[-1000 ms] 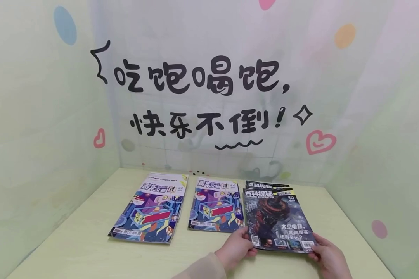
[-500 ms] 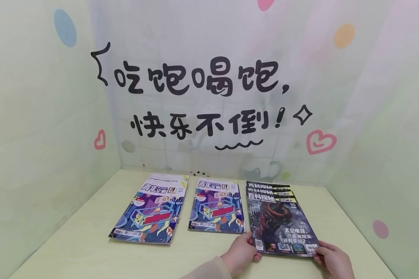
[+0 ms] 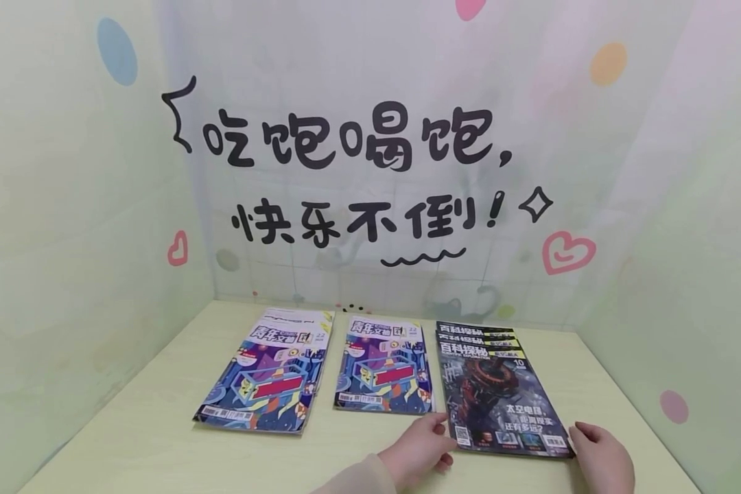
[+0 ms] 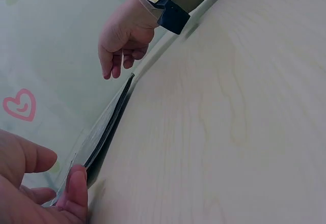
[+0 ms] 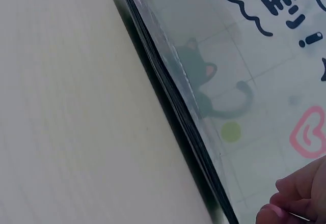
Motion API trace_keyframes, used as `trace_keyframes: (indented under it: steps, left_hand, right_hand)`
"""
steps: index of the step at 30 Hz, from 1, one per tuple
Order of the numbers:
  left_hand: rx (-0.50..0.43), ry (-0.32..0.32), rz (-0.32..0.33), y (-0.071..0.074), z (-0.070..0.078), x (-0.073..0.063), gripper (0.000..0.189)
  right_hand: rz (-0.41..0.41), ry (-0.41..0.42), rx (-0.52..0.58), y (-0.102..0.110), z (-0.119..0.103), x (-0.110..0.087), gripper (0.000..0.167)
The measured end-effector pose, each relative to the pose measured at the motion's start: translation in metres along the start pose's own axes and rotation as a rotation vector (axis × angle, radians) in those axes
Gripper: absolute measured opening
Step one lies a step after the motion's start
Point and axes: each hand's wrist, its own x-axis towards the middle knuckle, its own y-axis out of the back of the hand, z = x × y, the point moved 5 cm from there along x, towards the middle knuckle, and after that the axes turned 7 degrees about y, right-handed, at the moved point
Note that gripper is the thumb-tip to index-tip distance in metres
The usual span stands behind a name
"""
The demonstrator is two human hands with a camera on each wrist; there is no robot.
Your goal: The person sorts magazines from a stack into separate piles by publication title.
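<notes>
A dark science magazine (image 3: pixel 500 405) lies face up on the right of the table, overlapping others whose title strips (image 3: pixel 475 331) show behind it. Close by its near left corner is my left hand (image 3: pixel 416 449), thumb and fingers parted; whether a fingertip touches it I cannot tell. My right hand (image 3: pixel 604 460) is beside the near right corner, its fingers loosely bent and holding nothing. In the left wrist view, the right hand (image 4: pixel 127 35) hangs apart from the magazine edge (image 4: pixel 109 124). The right wrist view shows the layered dark edges (image 5: pixel 178 112) of the stack.
To the left lie a purple-and-blue magazine (image 3: pixel 383 367) and an overlapping pile of similar magazines (image 3: pixel 262 377). The pale yellow table (image 3: pixel 160 453) meets printed fabric walls (image 3: pixel 370 62) at the back and both sides.
The dark magazine has shifted a little nearer and to the right, uncovering more title strips behind it. Both hands have loosened from its near corners, the right one moving slightly outward.
</notes>
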Motion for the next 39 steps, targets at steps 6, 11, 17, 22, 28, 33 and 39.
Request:
trace_keyframes:
  steps: [6,11,17,22,28,33,39]
  left_hand:
    - [0.132,-0.006,0.048,0.030,0.010,-0.004,0.047]
    - [0.218,-0.043,0.100,0.059,0.020,-0.010,0.048]
    - [0.200,-0.078,0.188,0.096,0.024,-0.015,0.048]
    - [0.217,-0.103,0.261,0.123,0.023,-0.015,0.050]
    - [0.294,-0.096,0.445,0.153,0.021,-0.015,0.045]
    - [0.397,-0.095,0.579,0.166,0.015,-0.015,0.043]
    - [0.518,-0.086,0.647,0.170,0.004,-0.014,0.045]
  right_hand:
    - [-0.024,0.108,0.116,-0.012,-0.042,-0.010,0.044]
    - [-0.083,0.147,0.240,-0.039,-0.079,-0.018,0.039]
    - [-0.138,0.168,0.375,-0.077,-0.119,-0.028,0.034]
    - [-0.170,0.174,0.422,-0.108,-0.141,-0.036,0.034]
    - [-0.165,0.207,0.378,-0.138,-0.153,-0.039,0.035]
    - [-0.171,0.211,0.334,-0.154,-0.156,-0.043,0.037]
    - [-0.175,0.291,0.255,-0.166,-0.155,-0.047,0.039]
